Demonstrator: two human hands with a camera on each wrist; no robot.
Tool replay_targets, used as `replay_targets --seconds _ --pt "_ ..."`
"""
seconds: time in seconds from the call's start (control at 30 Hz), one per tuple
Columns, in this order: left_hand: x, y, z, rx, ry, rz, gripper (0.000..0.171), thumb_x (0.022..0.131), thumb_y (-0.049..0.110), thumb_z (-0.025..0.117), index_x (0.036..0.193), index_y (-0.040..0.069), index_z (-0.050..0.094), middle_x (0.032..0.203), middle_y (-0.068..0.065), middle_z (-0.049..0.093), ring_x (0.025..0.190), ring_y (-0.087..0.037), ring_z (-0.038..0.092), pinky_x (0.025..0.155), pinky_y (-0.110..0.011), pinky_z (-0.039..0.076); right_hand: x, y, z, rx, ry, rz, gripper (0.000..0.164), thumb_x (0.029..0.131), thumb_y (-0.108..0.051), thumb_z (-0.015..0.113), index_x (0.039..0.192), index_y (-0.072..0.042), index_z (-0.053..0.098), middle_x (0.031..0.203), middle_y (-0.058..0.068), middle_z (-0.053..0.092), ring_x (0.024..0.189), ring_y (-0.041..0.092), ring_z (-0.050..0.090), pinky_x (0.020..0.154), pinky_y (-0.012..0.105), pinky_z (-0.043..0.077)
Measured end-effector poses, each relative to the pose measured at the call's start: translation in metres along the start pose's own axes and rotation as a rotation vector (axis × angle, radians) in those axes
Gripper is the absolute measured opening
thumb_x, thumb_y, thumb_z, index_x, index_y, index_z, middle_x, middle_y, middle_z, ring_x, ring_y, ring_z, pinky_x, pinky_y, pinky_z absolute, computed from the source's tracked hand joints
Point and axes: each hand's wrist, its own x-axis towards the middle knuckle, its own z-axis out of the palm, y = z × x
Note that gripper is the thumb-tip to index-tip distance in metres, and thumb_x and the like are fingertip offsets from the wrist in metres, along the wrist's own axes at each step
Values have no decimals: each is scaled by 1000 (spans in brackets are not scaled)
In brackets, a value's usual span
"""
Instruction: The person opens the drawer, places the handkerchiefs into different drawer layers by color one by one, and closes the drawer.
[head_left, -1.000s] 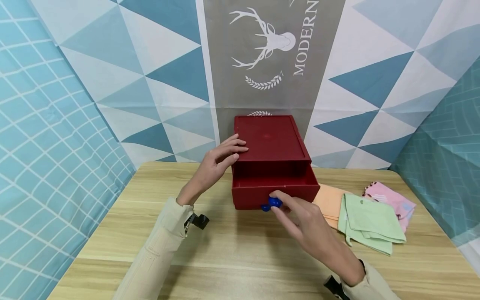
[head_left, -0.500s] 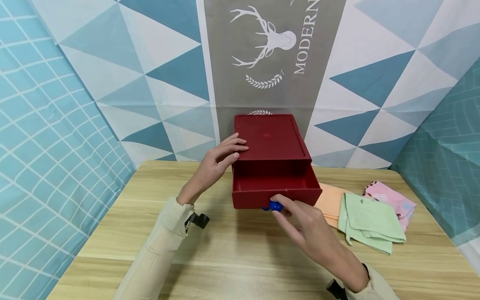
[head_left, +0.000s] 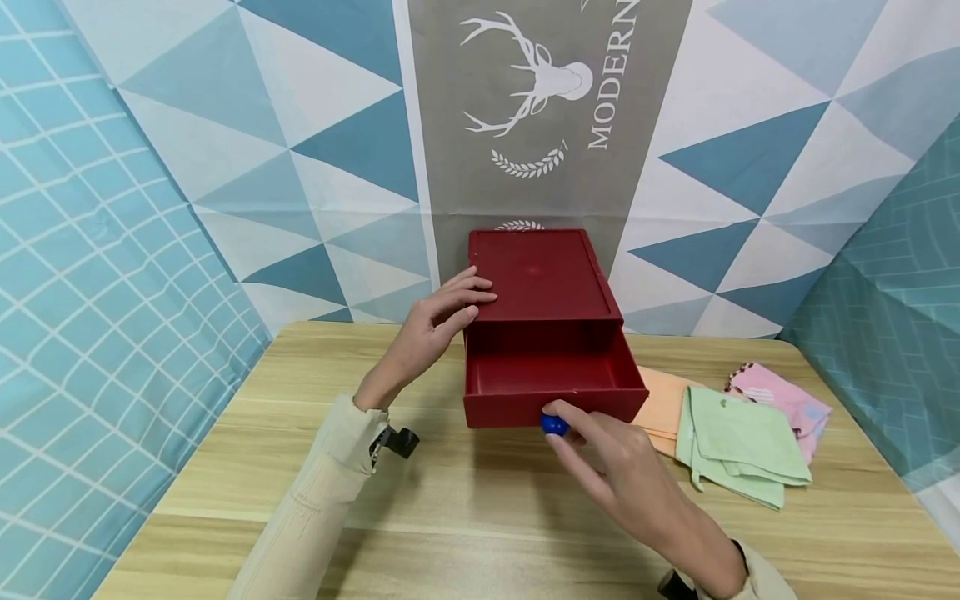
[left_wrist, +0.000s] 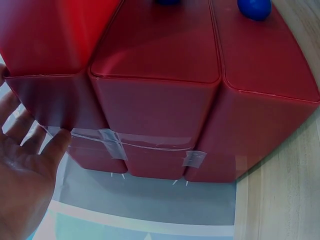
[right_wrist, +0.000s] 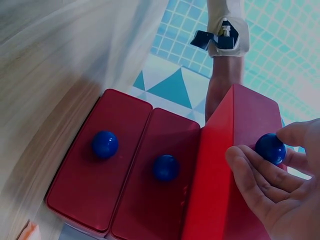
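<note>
A red cabinet [head_left: 543, 271] with three stacked drawers stands against the back wall. Its top drawer [head_left: 502, 412] is pulled partway out, and the red inner floor shows. My right hand [head_left: 633, 467] pinches the round blue knob [head_left: 553, 423] on that drawer's front between thumb and fingers. In the right wrist view, two more blue knobs, the middle drawer's [right_wrist: 165, 167] and the bottom drawer's [right_wrist: 104, 144], stick out from shut fronts. My left hand [head_left: 429, 332] rests with extended fingers on the cabinet's upper left edge, its thumb against the side.
To the right of the cabinet lie folded cloths: an orange one [head_left: 660, 400], a green one [head_left: 742, 442] and a pink one [head_left: 795, 408]. Behind the wooden table [head_left: 450, 525] hangs a patterned cloth backdrop [head_left: 345, 167]. Clear tape [left_wrist: 114, 145] crosses the cabinet's side.
The top drawer has slid farther out toward me, with my right hand moving back along with its knob. My left hand stays in place on the cabinet.
</note>
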Motion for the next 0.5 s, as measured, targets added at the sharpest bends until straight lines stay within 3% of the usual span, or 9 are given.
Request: replay_targets --seconds 0.17,0.27,0.5 --pt "0 16 0 -20 1 -11 30 101 5 53 127 2 66 140 -15 55 149 -27 26 118 -43 30 -4 -4 -2 -19 -19 20 41 90 -19 74 129 -20 64 100 -12 69 80 0 63 71 24 59" --pt "0 24 -1 -23 -1 -12 29 101 6 52 127 -1 65 140 -17 55 149 -29 27 119 -42 29 -5 -5 -3 -25 -10 -1 38 92 -22 72 129 -20 64 99 -12 69 79 0 63 70 19 57" --pt "0 0 1 -8 1 2 30 102 14 54 129 15 67 141 0 56 149 -16 26 118 -37 31 -9 -10 -5 -6 -6 -26 39 89 -16 75 127 -20 64 95 -13 68 76 -2 62 69 14 55"
